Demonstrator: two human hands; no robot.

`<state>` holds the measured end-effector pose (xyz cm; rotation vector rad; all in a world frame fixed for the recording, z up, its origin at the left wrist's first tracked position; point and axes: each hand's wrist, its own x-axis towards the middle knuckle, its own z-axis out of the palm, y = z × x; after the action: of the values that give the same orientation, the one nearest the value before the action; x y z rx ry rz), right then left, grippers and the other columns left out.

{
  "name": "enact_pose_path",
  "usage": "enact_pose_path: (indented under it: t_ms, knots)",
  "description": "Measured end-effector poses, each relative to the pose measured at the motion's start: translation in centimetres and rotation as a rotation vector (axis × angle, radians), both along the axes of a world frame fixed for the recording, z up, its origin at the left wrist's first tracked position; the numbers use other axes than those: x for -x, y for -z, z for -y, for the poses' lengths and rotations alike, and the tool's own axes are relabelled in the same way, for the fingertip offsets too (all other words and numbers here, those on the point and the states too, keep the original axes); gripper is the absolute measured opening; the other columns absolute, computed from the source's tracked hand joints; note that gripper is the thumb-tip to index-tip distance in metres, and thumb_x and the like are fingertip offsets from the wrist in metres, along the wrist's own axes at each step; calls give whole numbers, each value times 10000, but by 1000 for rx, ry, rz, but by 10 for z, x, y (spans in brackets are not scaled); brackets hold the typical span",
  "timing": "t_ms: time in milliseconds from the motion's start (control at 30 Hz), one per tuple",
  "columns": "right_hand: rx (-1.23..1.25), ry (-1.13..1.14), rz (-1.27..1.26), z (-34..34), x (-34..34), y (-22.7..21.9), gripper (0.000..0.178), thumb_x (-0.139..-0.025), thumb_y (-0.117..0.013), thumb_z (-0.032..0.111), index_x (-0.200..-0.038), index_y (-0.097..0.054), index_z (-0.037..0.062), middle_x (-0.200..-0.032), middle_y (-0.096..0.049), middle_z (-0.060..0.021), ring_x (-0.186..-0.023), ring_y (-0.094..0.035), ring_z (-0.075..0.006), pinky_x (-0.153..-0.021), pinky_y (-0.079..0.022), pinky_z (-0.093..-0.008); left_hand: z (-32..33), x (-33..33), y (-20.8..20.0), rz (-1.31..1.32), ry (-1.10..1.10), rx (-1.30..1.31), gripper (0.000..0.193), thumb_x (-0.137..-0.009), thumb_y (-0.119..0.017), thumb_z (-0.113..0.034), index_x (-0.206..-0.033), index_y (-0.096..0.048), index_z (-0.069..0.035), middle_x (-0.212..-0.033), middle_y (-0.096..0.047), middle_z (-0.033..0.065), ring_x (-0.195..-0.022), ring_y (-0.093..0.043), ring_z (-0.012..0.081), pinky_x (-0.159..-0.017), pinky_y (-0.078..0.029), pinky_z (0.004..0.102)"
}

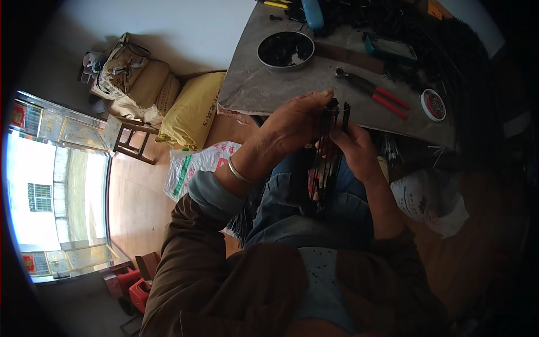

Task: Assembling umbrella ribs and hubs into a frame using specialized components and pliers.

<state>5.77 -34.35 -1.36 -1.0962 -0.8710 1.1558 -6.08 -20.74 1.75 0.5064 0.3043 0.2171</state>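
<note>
Just off the table's near edge, my hands come together over my lap around a bundle of thin dark rods (319, 177). The rods hang down between them, with dark ends sticking up at the top. My left hand (292, 121), a bangle on its wrist, is closed around the upper part of the bundle. My right hand (359, 150) pinches rods from the other side, its thumb toward the top. Shadow hides some fingertips. On the table beyond lie pliers with red handles (370, 90).
The grey table (241, 84) carries a round metal bowl (286, 68) of small black parts, a round tin (425, 102), a green-edged tray (390, 49) and a dark heap of parts at the back. Sacks (193, 109) and a wooden stool (133, 143) stand left; a white bag (429, 202) sits right.
</note>
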Motion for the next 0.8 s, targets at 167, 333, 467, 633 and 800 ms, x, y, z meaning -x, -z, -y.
enact_pose_path:
  t_ms: [167, 333, 467, 633, 800]
  knots:
    - [0, -6, -6, -1, 3, -4, 139, -969, -516, 151, -975, -567, 22, -816, -642, -46, -699, -594, -88, -641, -471, -229, -2, 2, 3, -5, -23, -28, 200, -925, -595, -234, -998, -613, -48, -928, -642, 75, -859, -620, 195, -832, -499, 356]
    - [16, 13, -4, 0, 2, -5, 133, -969, -512, 144, -974, -561, 20, -808, -642, -48, -692, -591, -87, -635, -469, -227, 9, 4, -20, -44, -56, -246, 206, -921, -588, -197, -1042, -614, -32, -941, -638, 69, -833, -626, 176, -778, -514, 316]
    - [-2, 21, 18, -2, 3, 0, 147, -968, -529, 162, -966, -555, 17, -797, -641, -47, -679, -587, -83, -627, -467, -221, 8, 7, -24, -102, -74, -303, 185, -894, -596, -138, -1044, -612, -31, -935, -638, 66, -818, -630, 171, -751, -521, 303]
    - [7, 32, -14, -2, 7, -3, 155, -968, -539, 174, -955, -555, 21, -782, -635, -43, -667, -580, -80, -619, -462, -219, -2, 6, -4, 85, -1, -161, 230, -915, -551, -162, -1101, -598, -35, -980, -631, 80, -887, -617, 177, -824, -492, 327]
    - [-9, 25, -19, -1, 6, -1, 156, -968, -540, 176, -938, -555, 23, -765, -624, -37, -658, -569, -77, -612, -455, -222, -3, 6, -4, 64, 1, -137, 248, -916, -545, -179, -1109, -597, -32, -970, -639, 81, -871, -621, 184, -842, -485, 347]
